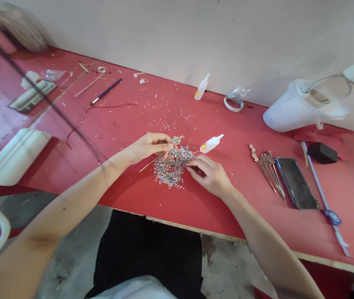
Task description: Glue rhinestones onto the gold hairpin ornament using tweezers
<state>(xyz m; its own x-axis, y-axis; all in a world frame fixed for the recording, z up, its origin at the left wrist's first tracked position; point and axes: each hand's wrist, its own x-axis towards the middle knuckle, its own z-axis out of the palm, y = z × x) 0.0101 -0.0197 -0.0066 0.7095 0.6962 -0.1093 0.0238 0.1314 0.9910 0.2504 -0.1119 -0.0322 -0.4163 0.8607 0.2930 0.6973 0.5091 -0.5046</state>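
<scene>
My left hand is closed on a hair stick. The stick's ornate head shows above the fingertips, and its thin metal stem slants down to the left below the hand. Right under it lies a heap of tiny multicoloured chips on the red tabletop. At the right edge of this heap, the thumb and fingers of my right hand are pinched together; whatever they hold is too small to make out. Just beyond the right hand, a white glue bottle lies on its side.
Another glue bottle stands near the wall, beside a tape roll. To the right are more hair sticks, a phone and a white pitcher. A brush and a white lamp head are leftward.
</scene>
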